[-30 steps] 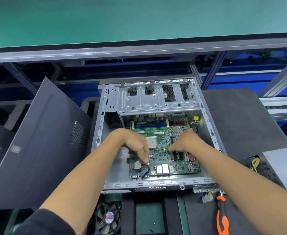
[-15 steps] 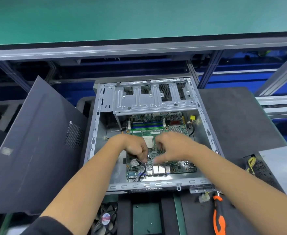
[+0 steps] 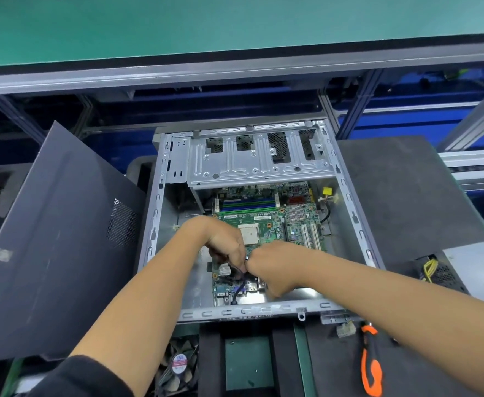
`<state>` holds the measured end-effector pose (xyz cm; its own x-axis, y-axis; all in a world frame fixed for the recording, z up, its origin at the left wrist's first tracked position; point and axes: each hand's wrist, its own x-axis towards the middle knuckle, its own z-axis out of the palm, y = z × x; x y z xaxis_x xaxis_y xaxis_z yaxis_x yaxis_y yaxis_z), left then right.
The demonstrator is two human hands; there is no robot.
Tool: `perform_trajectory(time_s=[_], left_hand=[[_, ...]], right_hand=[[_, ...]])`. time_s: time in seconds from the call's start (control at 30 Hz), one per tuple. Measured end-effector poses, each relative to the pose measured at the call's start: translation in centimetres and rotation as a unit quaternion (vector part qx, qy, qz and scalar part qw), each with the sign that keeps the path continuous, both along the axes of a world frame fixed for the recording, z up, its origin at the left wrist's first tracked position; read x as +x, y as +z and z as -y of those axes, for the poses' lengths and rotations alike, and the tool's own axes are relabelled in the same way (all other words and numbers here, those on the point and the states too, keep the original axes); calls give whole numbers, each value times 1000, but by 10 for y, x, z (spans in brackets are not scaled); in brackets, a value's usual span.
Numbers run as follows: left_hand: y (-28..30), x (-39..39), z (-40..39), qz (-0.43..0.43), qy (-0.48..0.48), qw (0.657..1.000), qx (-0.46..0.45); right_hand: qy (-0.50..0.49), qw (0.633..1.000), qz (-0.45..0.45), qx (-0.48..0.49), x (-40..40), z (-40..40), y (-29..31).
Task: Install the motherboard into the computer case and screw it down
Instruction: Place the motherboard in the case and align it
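You are at the seating stage, I judge: the motherboard (image 3: 266,230) lies flat on the floor of the computer case (image 3: 160,196), and your left hand (image 3: 229,245) and right hand (image 3: 275,267), fingers curled, meet over its near end around a black cable (image 3: 239,287); which hand pinches it I cannot tell. Next, clear that cable and fetch the orange screwdriver (image 3: 371,365) lying outside the case's near right corner. The board is green with 2 white slots.

Green motherboard (image 3: 266,222) with blue and green slots, silver case (image 3: 263,164), dark grey side panel (image 3: 51,242) with dotted vent pattern, orange-black screwdriver (image 3: 371,365), yellow connector (image 3: 327,191), green shelf (image 3: 206,24).
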<state>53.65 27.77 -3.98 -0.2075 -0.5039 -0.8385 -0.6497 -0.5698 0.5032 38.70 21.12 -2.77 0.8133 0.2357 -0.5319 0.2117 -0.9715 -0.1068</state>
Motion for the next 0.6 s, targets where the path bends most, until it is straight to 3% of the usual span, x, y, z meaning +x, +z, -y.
perform_trajectory(time_s=[0.27,0.6], left_hand=[[3,2,-1,-24,9,1000,3],[4,1,-1,-36,11,999,10]], right_hand=[[19,999,29,33,0,3,6],[-5,999,-6,34,2,0,-8]])
